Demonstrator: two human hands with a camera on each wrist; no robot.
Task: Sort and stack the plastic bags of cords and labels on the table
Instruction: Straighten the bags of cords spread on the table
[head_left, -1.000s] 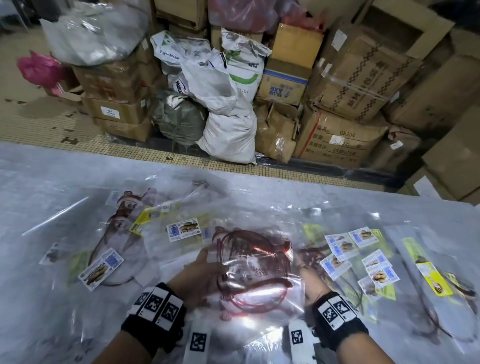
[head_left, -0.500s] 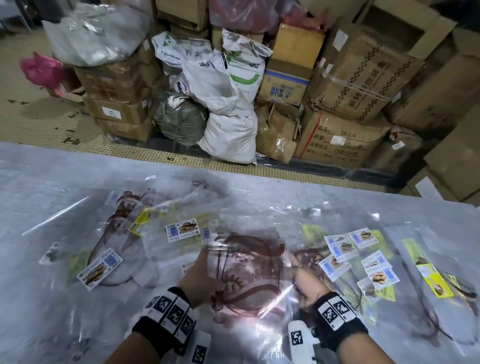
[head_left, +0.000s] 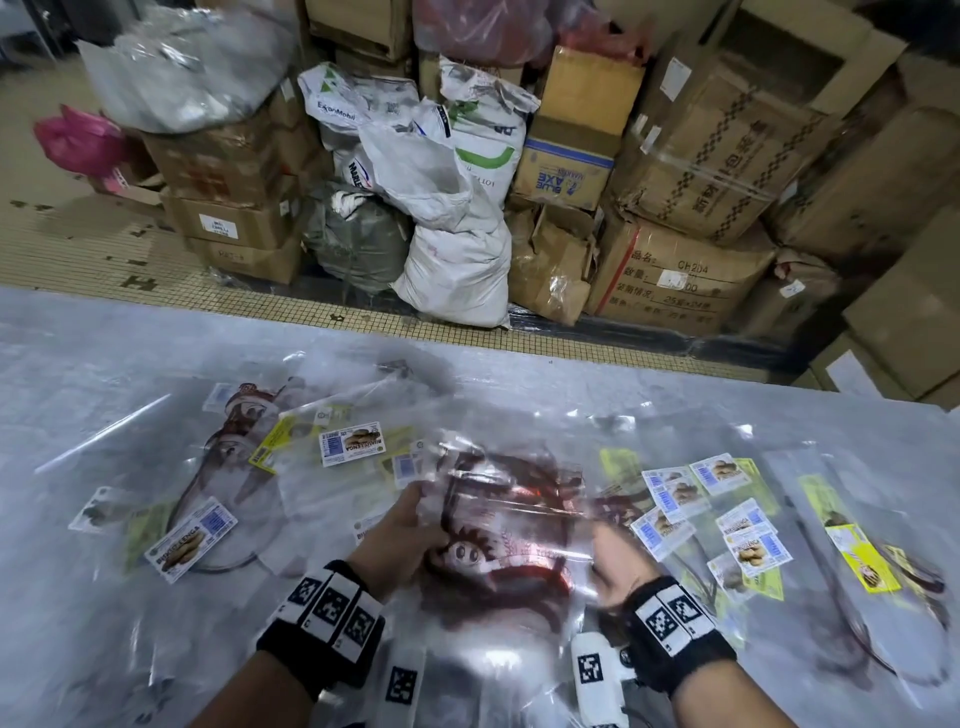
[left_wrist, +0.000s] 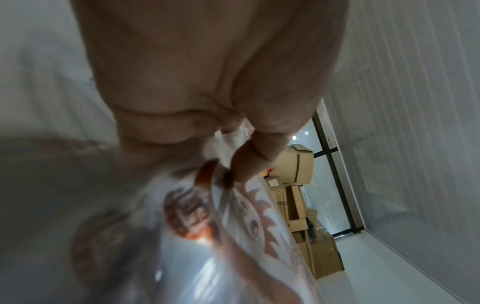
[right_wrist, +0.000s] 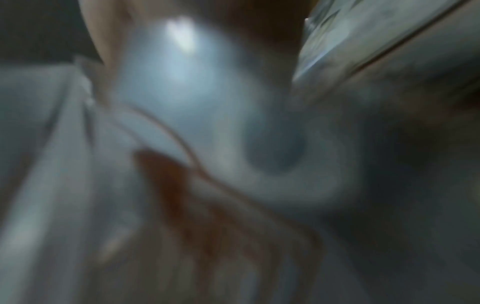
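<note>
Held above the desk (head_left: 78, 364) between both hands: red-printed bag (head_left: 506, 525), left hand (head_left: 402, 540) pinching one edge, right hand (head_left: 613, 564) gripping the other. Best kept taut and level, then lowered squarely onto matching bags.

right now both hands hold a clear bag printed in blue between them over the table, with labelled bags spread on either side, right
Not quite: the print on the clear bag is dark red, not blue, as the head view shows. The left hand and right hand do hold it between them over the table, labelled bags either side.
</note>
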